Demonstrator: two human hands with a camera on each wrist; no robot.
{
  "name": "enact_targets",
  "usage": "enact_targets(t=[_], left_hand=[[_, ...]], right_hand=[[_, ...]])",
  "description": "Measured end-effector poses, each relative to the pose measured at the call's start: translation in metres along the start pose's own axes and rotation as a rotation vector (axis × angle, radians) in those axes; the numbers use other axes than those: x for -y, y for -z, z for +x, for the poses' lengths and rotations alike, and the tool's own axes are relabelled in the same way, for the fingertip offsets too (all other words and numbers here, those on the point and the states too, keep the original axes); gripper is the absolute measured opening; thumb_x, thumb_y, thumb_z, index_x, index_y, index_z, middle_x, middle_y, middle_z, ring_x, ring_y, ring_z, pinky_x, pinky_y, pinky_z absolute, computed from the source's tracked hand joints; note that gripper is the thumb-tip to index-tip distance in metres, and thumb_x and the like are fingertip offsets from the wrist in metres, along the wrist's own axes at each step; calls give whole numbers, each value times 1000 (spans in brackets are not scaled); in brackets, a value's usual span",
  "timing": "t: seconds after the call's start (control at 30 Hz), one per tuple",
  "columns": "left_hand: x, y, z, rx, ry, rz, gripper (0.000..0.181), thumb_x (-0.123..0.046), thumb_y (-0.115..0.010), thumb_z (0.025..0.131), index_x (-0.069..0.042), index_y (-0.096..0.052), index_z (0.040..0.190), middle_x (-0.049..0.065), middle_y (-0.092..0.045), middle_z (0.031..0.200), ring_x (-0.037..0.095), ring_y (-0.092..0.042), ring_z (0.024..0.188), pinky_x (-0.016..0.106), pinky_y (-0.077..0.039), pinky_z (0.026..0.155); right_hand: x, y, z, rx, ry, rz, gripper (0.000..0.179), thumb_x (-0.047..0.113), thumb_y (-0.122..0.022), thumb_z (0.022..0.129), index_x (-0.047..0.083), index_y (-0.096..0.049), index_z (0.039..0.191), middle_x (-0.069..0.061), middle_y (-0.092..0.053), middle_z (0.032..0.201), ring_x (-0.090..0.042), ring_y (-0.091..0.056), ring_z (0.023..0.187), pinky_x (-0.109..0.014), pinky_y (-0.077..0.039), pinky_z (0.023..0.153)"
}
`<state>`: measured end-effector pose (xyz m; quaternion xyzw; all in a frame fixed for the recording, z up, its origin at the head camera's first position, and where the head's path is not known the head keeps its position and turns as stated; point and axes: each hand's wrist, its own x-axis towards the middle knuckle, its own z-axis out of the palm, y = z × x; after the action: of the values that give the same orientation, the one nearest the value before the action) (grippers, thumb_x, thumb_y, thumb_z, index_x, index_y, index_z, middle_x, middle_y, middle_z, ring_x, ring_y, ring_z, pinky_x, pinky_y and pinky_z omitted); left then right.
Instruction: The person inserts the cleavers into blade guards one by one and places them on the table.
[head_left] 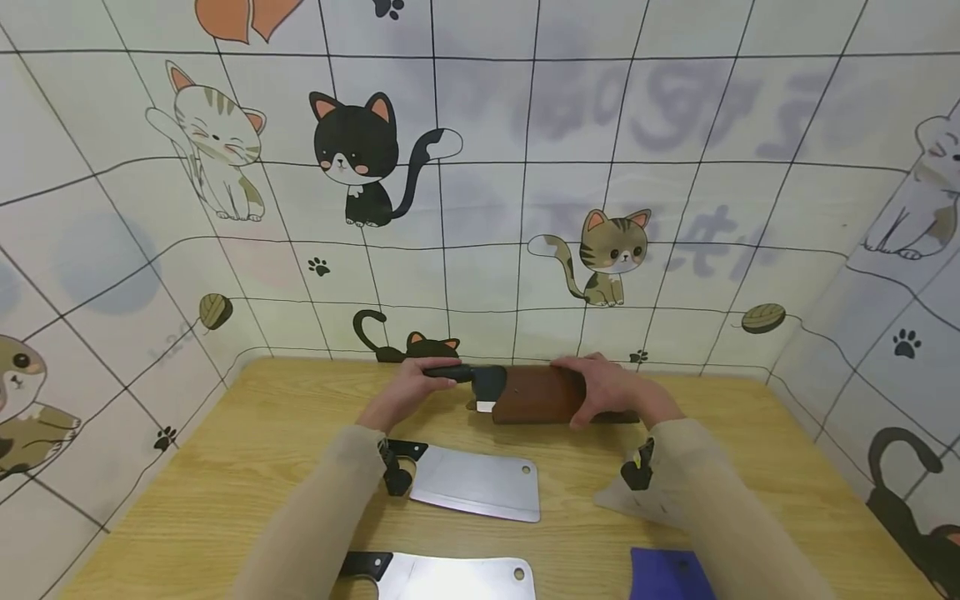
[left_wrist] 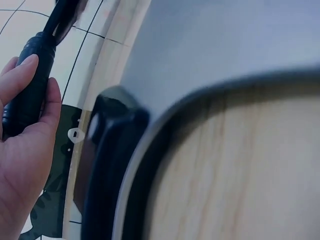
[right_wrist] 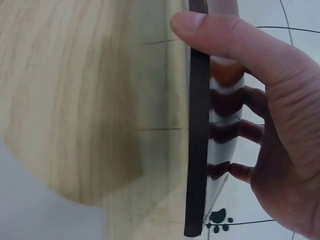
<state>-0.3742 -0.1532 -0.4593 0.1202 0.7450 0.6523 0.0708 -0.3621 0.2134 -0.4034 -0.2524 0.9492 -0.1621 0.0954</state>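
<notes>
Past the middle cleaver [head_left: 477,483], our left hand [head_left: 411,388] grips the knife handle [head_left: 453,373], our right hand [head_left: 609,390] grips its brown cover [head_left: 531,397], and we're probably working that on or off, needing a slow, straight slide.

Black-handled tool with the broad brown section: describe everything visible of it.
The black-handled tool with a broad brown, roughly rectangular section is held crosswise near the back of the light wood-grain table, handle leftward. A black collar joins both; a pale patch shows below. The brown section's material is unclear; its far face looks glossy, mirroring fingers. The left grip holds the handle, the right grip the brown section.
</notes>
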Motion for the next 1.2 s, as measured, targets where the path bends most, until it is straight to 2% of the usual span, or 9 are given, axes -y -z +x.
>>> enact_targets(t=[0.27, 0.33, 0.57, 0.83, 1.03, 1.2], left_hand=[[-1, -16, 5, 3, 8, 22, 43, 2, -75, 89, -7, -72, 130, 16, -57, 138, 21, -53, 98, 31, -38, 74], [-2, -18, 5, -1, 17, 16, 43, 1, -76, 89, -8, -72, 130, 16, -57, 138, 22, -54, 99, 31, -39, 74], [-1, -27, 10, 11, 17, 11, 40, 2, -74, 89, -7, -72, 129, 19, -54, 139, 24, -56, 108, 31, -44, 85], [0, -29, 14, 10, 35, 80, 39, 1, -77, 88, -10, -75, 126, 15, -61, 134, 26, -57, 112, 32, -46, 91], [2, -30, 14, -3, 47, 110, 43, 5, -78, 84, -5, -74, 126, 17, -61, 133, 29, -60, 112, 34, -48, 92], [0, -30, 11, -7, 35, 141, 44, 8, -75, 84, 0, -71, 128, 17, -61, 132, 33, -59, 115, 38, -49, 94]], right_hand=[[-3, -10, 6, -24, 21, -5, 112, 40, -96, 61, 16, -42, 156, -19, -48, 145, -40, -45, 127, -60, -45, 97], [-2, -9, 6, -27, 21, -8, 111, 40, -96, 61, 16, -42, 156, -18, -49, 144, -40, -45, 128, -60, -45, 97], [1, -12, 13, -3, -13, 4, 113, 40, -97, 61, 15, -43, 156, -18, -49, 143, -37, -46, 124, -58, -44, 99], [-7, -22, 19, -31, 40, 39, 110, 37, -98, 58, 11, -48, 152, -14, -54, 143, -36, -45, 126, -55, -41, 104], [-11, -31, 21, -33, 54, 9, 111, 37, -98, 58, 12, -47, 153, -14, -55, 137, -34, -49, 118, -52, -45, 99], [-10, -37, 25, -29, 27, 19, 111, 36, -98, 58, 14, -46, 154, -12, -54, 141, -34, -47, 121, -53, -44, 101]])
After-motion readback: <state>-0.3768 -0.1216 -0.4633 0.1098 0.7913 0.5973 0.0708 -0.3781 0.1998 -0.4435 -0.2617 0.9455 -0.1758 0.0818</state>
